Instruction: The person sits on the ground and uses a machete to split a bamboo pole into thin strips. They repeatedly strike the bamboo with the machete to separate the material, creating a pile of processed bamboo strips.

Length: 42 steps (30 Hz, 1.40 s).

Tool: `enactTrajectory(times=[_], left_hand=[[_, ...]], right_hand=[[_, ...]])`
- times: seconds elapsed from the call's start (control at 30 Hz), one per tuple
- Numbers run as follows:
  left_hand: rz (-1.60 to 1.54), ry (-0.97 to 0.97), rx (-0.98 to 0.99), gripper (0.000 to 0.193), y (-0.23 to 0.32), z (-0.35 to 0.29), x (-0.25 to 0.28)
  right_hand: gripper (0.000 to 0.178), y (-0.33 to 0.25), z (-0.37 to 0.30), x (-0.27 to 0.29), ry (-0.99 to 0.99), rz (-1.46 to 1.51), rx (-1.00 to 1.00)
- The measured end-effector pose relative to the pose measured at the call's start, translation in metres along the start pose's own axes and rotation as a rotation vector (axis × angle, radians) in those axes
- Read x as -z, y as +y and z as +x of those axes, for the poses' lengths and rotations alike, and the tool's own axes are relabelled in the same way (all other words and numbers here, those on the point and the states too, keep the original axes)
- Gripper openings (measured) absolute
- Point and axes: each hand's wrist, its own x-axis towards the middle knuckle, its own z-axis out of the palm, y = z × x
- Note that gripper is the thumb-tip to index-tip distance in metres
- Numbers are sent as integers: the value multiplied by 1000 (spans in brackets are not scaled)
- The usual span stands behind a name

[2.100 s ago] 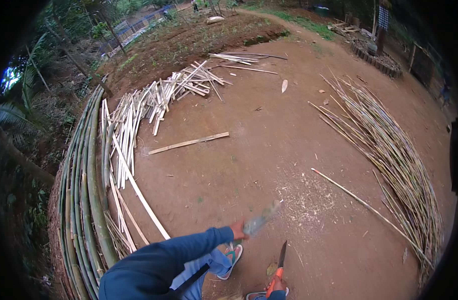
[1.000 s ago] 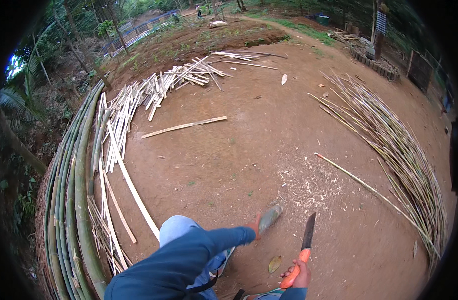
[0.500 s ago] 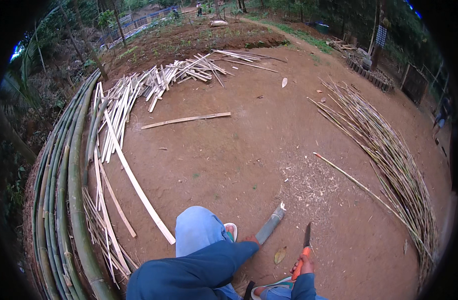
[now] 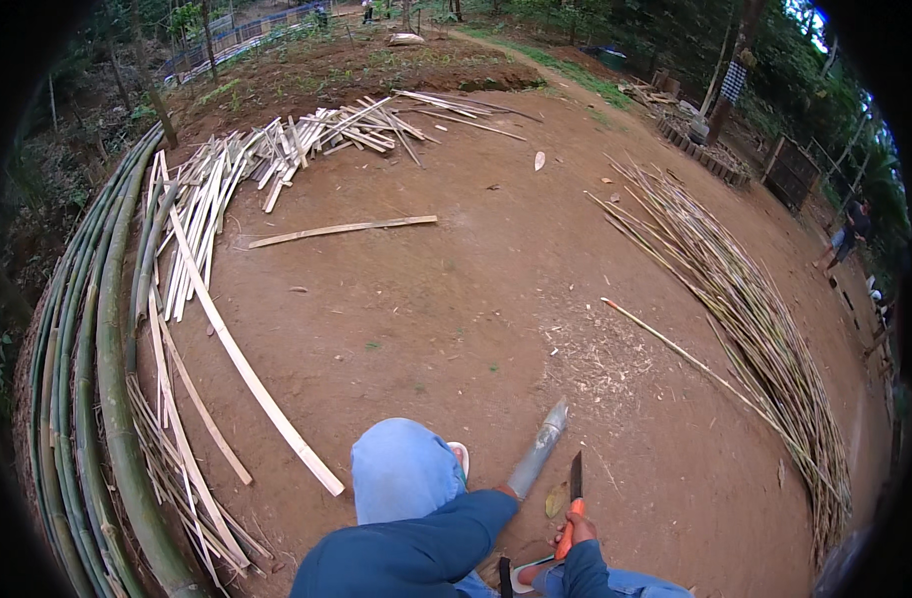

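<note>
My left hand [image 4: 511, 491], mostly behind the dark blue sleeve, closes on the near end of a short grey-green bamboo piece [image 4: 538, 450]. The piece slants away to the right, its far end pale and cut. My right hand [image 4: 578, 528] grips the orange handle of a large knife [image 4: 577, 479]. Its dark blade points away from me, to the right of the bamboo and apart from it. A dry leaf [image 4: 555, 500] lies on the dirt between the two.
Long green bamboo poles [image 4: 117, 399] lie along the left, beside pale split strips [image 4: 202, 204]. A bundle of thin stalks [image 4: 725, 289] curves along the right. Wood chips [image 4: 601, 364] litter the dirt ahead of the bamboo piece. Another person [image 4: 851, 234] stands far right.
The view has swung slightly right, so the ground lies farther left. My right hand and the knife have shifted left, with the blade more upright. The bamboo's far end looks turned.
</note>
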Motion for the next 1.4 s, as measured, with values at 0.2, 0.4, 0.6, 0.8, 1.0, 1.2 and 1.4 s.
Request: enactTrajectory(times=[0.2,0.4,0.6,0.8,1.0,1.2,1.4], left_hand=[[34,35,44,72,-12,7,-7],[213,-196,-195,66,15,-32,32],[-11,-23,-217,61,3,-3,16],[-72,40,-194,69,10,7,10],[27,121,-171,74,24,6,21],[22,163,-202,50,90,27,89],[280,412,-676,55,185,16,284]], right_hand=[[22,28,25,-19,-127,65,-37],[16,23,23,-9,15,94,-77],[16,28,25,-28,-52,221,-160],[17,30,18,-28,-18,272,-108],[20,53,47,-14,-7,116,102],[16,72,67,21,-47,128,-86],[19,49,43,-5,-10,83,-178]])
